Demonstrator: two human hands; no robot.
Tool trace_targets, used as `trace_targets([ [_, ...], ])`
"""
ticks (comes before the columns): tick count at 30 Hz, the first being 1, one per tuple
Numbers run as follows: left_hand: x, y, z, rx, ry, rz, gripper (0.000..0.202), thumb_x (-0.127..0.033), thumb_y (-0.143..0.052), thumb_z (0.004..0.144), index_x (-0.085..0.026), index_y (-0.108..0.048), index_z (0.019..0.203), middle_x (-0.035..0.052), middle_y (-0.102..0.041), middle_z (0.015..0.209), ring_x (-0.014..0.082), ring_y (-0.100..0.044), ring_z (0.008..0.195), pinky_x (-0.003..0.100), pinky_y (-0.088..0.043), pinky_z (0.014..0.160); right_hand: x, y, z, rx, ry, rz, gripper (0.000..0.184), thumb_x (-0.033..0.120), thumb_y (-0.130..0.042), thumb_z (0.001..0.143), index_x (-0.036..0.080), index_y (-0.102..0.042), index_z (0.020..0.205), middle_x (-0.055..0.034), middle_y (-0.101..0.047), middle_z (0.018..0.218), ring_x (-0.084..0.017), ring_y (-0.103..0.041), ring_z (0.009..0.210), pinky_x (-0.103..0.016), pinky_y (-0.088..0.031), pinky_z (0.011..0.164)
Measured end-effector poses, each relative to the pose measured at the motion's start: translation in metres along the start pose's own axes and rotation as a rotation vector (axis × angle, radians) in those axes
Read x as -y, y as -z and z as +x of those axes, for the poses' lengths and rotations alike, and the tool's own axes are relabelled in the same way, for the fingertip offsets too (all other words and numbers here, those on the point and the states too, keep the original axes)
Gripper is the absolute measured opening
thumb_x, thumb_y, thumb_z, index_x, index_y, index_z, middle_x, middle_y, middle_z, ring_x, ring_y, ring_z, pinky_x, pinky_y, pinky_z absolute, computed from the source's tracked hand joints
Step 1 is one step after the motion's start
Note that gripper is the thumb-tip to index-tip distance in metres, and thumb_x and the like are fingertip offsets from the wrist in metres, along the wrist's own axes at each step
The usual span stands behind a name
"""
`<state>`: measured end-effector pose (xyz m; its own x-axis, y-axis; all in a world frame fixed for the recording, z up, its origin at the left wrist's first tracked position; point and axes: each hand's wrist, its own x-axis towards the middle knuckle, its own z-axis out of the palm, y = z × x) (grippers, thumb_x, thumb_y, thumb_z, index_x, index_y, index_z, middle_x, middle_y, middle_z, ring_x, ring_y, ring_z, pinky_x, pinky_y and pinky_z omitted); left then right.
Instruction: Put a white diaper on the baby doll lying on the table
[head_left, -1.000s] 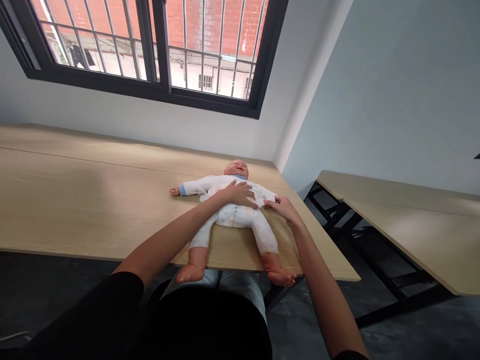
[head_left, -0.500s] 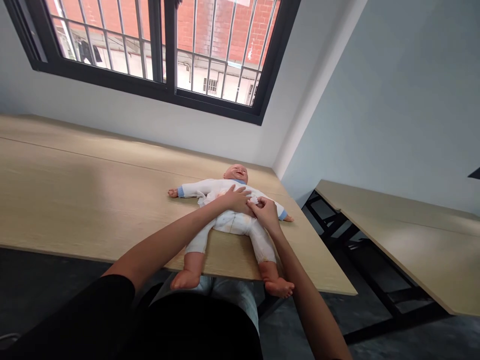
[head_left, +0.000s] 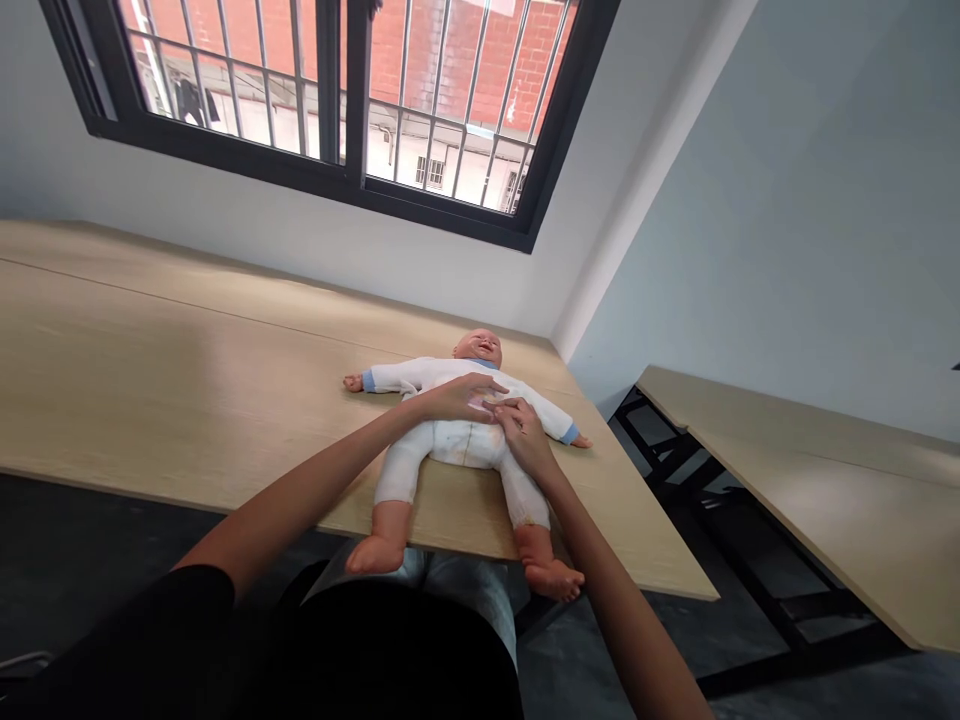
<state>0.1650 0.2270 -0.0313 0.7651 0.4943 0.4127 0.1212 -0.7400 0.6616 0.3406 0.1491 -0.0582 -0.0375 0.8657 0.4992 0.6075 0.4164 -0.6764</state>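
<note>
A baby doll [head_left: 466, 440] in a white suit with blue cuffs and collar lies on its back, its bare feet over the table's near edge. My left hand [head_left: 459, 397] rests over the doll's belly, thumb and fingers apart. Between the hands a small pale pinkish patch [head_left: 478, 400] shows; whether it is cloth or part of the doll I cannot tell. Close on the right, my right hand [head_left: 521, 428] has its fingertips pinched together near my left thumb. What those fingertips hold, if anything, is hidden.
The doll lies on a light wooden table [head_left: 187, 380] against the wall. To the right, across a gap, stands a second wooden table [head_left: 810, 430] on dark metal legs. A barred window [head_left: 345, 190] with a dark frame is above.
My left hand has turned from lying flat on the belly to a curved pose with the thumb apart. My right hand has shifted slightly left and down; the white scrap at its fingertips no longer shows.
</note>
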Motion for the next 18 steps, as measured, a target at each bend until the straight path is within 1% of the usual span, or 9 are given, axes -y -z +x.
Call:
trace_targets([
  [2,0.006,0.004,-0.015,-0.07,-0.027,-0.046,0.051,-0.043,-0.066,0.08,-0.013,-0.063,0.12,0.0099,-0.061,0.125,0.0207,-0.051,0.124,0.031,-0.038,0.106,-0.001,0.001,0.0,0.028,-0.009,-0.005,0.04,0.04,-0.046,0.089,0.016,-0.075,0.102,-0.0114,-0.06,0.106,-0.023,-0.052,0.107,-0.037,-0.034,0.102],
  [4,0.013,0.011,-0.028,-0.092,-0.011,-0.071,0.047,-0.043,-0.061,0.085,-0.013,-0.063,0.121,0.0095,-0.06,0.128,0.0196,-0.049,0.127,0.031,-0.036,0.109,-0.002,0.004,0.001,0.02,-0.01,0.01,0.038,0.036,-0.047,0.087,0.017,-0.074,0.107,-0.0109,-0.058,0.108,-0.022,-0.051,0.108,-0.036,-0.034,0.103],
  [6,0.017,0.019,-0.036,-0.095,0.03,-0.104,0.047,-0.045,-0.058,0.088,-0.013,-0.063,0.121,0.009,-0.059,0.13,0.0189,-0.05,0.126,0.03,-0.036,0.109,-0.001,0.009,0.005,-0.054,-0.008,0.056,0.038,0.033,-0.048,0.085,0.017,-0.071,0.111,-0.0104,-0.057,0.112,-0.02,-0.053,0.105,-0.034,-0.037,0.1],
  [9,0.019,0.032,-0.043,-0.121,0.101,-0.155,0.046,-0.047,-0.063,0.084,-0.012,-0.066,0.115,0.0092,-0.06,0.128,0.02,-0.052,0.123,0.029,-0.038,0.106,0.003,0.022,0.018,-0.212,-0.036,0.131,0.04,0.034,-0.049,0.085,0.013,-0.064,0.115,-0.0111,-0.058,0.116,-0.018,-0.055,0.098,-0.031,-0.043,0.09],
  [10,0.018,0.035,-0.044,-0.137,0.117,-0.168,0.047,-0.047,-0.065,0.083,-0.012,-0.067,0.113,0.0096,-0.061,0.126,0.0203,-0.054,0.121,0.028,-0.04,0.104,0.005,0.027,0.024,-0.229,-0.045,0.129,0.039,0.036,-0.05,0.084,0.012,-0.063,0.113,-0.0113,-0.059,0.114,-0.018,-0.055,0.095,-0.03,-0.044,0.086],
  [12,0.017,0.041,-0.045,-0.167,0.153,-0.174,0.047,-0.048,-0.065,0.082,-0.011,-0.068,0.11,0.0096,-0.064,0.121,0.0201,-0.057,0.115,0.026,-0.043,0.098,0.009,0.033,0.036,-0.16,-0.055,0.087,0.037,0.037,-0.055,0.082,0.012,-0.063,0.108,-0.01,-0.062,0.104,-0.016,-0.055,0.087,-0.028,-0.045,0.077],
  [14,0.018,0.048,-0.046,-0.198,0.195,-0.156,0.044,-0.047,-0.064,0.082,-0.012,-0.068,0.108,0.0085,-0.065,0.118,0.0186,-0.06,0.11,0.024,-0.045,0.093,0.01,0.034,0.046,0.008,-0.087,0.031,0.038,0.039,-0.064,0.076,0.011,-0.062,0.102,-0.0066,-0.062,0.089,-0.015,-0.054,0.077,-0.026,-0.042,0.069],
  [16,0.024,0.054,-0.048,-0.261,0.264,-0.107,0.037,-0.043,-0.062,0.083,-0.011,-0.068,0.101,0.0085,-0.067,0.111,0.017,-0.062,0.104,0.023,-0.047,0.089,0.008,0.029,0.053,0.169,-0.142,0.025,0.043,0.04,-0.072,0.068,0.011,-0.061,0.097,-0.0031,-0.057,0.078,-0.013,-0.051,0.071,-0.025,-0.039,0.064],
  [18,0.032,0.062,-0.052,-0.315,0.37,-0.05,0.029,-0.037,-0.059,0.083,-0.009,-0.064,0.091,0.0099,-0.068,0.094,0.0158,-0.064,0.084,0.024,-0.05,0.075,0.003,0.02,0.055,0.246,-0.187,0.069,0.046,0.043,-0.074,0.065,0.011,-0.059,0.094,-0.0007,-0.054,0.073,-0.012,-0.047,0.067,-0.024,-0.036,0.059],
])
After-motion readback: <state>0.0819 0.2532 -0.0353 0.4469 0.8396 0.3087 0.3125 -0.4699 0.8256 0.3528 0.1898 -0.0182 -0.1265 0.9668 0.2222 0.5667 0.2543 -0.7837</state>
